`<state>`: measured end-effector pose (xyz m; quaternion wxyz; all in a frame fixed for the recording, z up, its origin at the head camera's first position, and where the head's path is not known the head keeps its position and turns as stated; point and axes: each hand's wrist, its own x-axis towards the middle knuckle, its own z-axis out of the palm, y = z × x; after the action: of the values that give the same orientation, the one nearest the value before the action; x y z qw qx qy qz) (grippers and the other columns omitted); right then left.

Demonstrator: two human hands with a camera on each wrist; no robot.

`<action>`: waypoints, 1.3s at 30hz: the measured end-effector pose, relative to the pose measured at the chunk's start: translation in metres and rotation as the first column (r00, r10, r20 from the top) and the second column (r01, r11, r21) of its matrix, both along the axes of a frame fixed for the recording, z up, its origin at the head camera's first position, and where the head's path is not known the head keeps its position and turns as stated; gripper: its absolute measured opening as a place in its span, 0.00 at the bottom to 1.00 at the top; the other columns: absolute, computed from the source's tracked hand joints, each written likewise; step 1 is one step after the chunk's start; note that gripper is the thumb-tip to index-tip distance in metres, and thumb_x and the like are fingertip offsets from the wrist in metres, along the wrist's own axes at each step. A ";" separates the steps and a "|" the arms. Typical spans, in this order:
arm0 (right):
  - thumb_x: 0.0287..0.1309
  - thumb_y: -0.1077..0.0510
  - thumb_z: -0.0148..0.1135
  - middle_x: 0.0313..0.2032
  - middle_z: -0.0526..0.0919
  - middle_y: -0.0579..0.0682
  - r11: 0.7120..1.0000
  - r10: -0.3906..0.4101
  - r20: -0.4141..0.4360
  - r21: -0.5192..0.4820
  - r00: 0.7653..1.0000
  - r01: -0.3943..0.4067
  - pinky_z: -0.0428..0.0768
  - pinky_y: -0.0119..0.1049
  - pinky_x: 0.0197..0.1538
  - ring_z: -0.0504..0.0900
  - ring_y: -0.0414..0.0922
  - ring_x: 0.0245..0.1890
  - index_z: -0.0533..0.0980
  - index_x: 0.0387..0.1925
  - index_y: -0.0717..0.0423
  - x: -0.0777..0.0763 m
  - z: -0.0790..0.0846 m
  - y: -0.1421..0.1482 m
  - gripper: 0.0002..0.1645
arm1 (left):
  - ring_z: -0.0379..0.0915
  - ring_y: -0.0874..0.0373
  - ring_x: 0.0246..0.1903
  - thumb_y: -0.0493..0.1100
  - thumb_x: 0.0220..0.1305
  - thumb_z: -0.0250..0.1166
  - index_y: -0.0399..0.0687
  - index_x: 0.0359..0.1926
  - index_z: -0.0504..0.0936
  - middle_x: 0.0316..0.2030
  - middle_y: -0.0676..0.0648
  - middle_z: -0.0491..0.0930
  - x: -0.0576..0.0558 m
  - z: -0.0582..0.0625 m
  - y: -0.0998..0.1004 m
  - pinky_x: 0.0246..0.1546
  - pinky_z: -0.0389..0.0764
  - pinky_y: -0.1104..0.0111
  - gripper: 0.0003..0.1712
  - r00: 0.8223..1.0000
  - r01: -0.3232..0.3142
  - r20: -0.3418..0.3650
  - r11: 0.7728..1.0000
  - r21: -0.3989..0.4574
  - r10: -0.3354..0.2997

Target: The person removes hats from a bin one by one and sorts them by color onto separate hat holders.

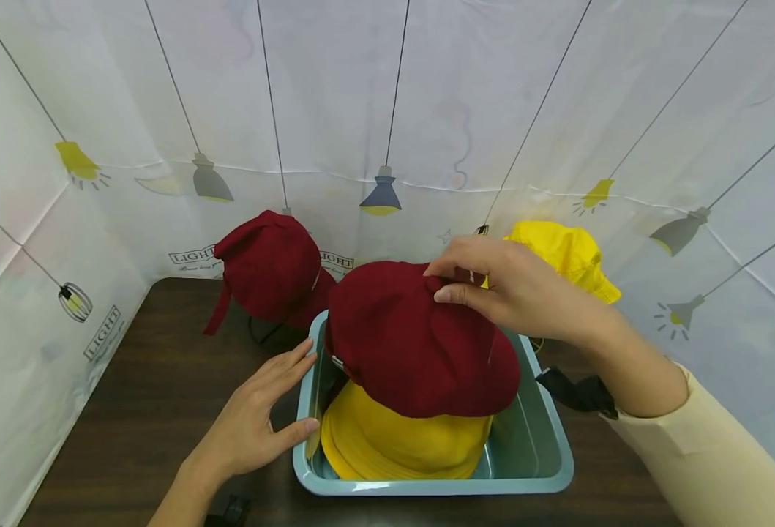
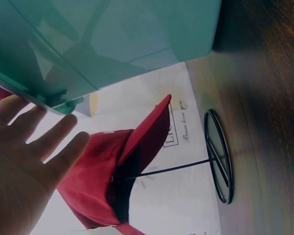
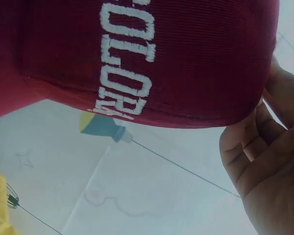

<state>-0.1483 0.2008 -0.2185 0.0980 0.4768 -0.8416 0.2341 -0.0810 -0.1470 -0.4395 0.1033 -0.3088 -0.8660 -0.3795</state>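
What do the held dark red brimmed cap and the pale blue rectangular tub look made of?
Dark red brimmed cap: matte woven fabric, perhaps cotton; soft folds and fine ribbing show. Pale blue rectangular tub: probably glossy plastic; it catches bright highlights.

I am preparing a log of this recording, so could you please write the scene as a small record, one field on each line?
Right hand: pinches the held red cap
Left hand: fingers extended, at the left rim of the blue-green bin
Bin contents: yellow hat, partly hidden by the held red cap
Contact between these two: cannot tell
Behind left: second red cap on a wire stand
Behind right: second yellow hat
Surface: dark wooden-looking table
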 end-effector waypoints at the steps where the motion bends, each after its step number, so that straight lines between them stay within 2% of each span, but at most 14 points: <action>1: 0.58 0.68 0.75 0.35 0.79 0.35 1.000 -0.002 0.000 0.000 1.000 0.002 0.74 0.29 0.35 0.74 0.35 0.35 0.85 0.46 0.53 -0.001 0.002 -0.001 0.16 | 0.62 0.50 0.73 0.49 0.62 0.74 0.54 0.80 0.65 0.80 0.53 0.58 0.000 0.000 0.000 0.64 0.73 0.38 0.47 1.000 -0.001 0.001 1.000 -0.001 0.001; 9: 0.61 0.68 0.73 0.34 0.78 0.36 1.000 -0.005 0.004 -0.004 1.000 0.005 0.73 0.30 0.35 0.73 0.35 0.33 0.84 0.44 0.53 -0.010 0.015 -0.009 0.12 | 0.63 0.50 0.73 0.53 0.64 0.73 0.52 0.79 0.67 0.80 0.52 0.59 0.000 0.000 -0.001 0.64 0.73 0.38 0.46 1.000 0.000 0.001 1.000 -0.006 0.000; 14: 0.62 0.67 0.72 0.33 0.79 0.37 0.999 -0.038 0.017 0.016 0.999 0.037 0.73 0.32 0.34 0.73 0.36 0.34 0.84 0.43 0.52 -0.016 0.024 -0.015 0.10 | 0.62 0.50 0.73 0.54 0.64 0.72 0.51 0.79 0.67 0.80 0.52 0.59 0.000 0.000 0.000 0.64 0.74 0.39 0.45 1.000 0.000 0.008 1.000 -0.001 0.000; 24: 0.66 0.65 0.69 0.33 0.80 0.44 0.996 -0.075 0.012 0.048 0.997 0.075 0.74 0.36 0.36 0.74 0.41 0.35 0.84 0.44 0.56 -0.036 0.037 -0.030 0.07 | 0.63 0.51 0.73 0.53 0.64 0.73 0.50 0.79 0.67 0.80 0.51 0.60 0.000 -0.001 -0.001 0.63 0.74 0.39 0.46 1.000 0.002 -0.020 1.000 -0.003 -0.002; 32: 0.70 0.63 0.67 0.39 0.84 0.50 0.991 -0.123 0.035 0.054 0.992 0.121 0.74 0.39 0.38 0.76 0.45 0.37 0.83 0.47 0.59 -0.052 0.039 -0.042 0.07 | 0.63 0.51 0.73 0.53 0.64 0.73 0.51 0.79 0.66 0.80 0.51 0.59 0.000 -0.002 -0.002 0.63 0.74 0.38 0.46 1.000 -0.003 -0.017 1.000 -0.009 0.003; 39: 0.71 0.63 0.66 0.40 0.83 0.52 0.984 -0.172 0.025 0.051 0.985 0.171 0.75 0.42 0.41 0.77 0.47 0.40 0.83 0.47 0.60 -0.068 0.035 -0.050 0.07 | 0.62 0.49 0.73 0.53 0.64 0.73 0.50 0.79 0.66 0.80 0.51 0.59 0.001 -0.001 -0.001 0.63 0.73 0.37 0.46 1.000 -0.001 -0.006 1.000 -0.008 0.001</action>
<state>-0.2162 0.1512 -0.1836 0.0941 0.4012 -0.8863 0.2112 -0.0805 -0.1483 -0.4405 0.1049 -0.3101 -0.8672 -0.3752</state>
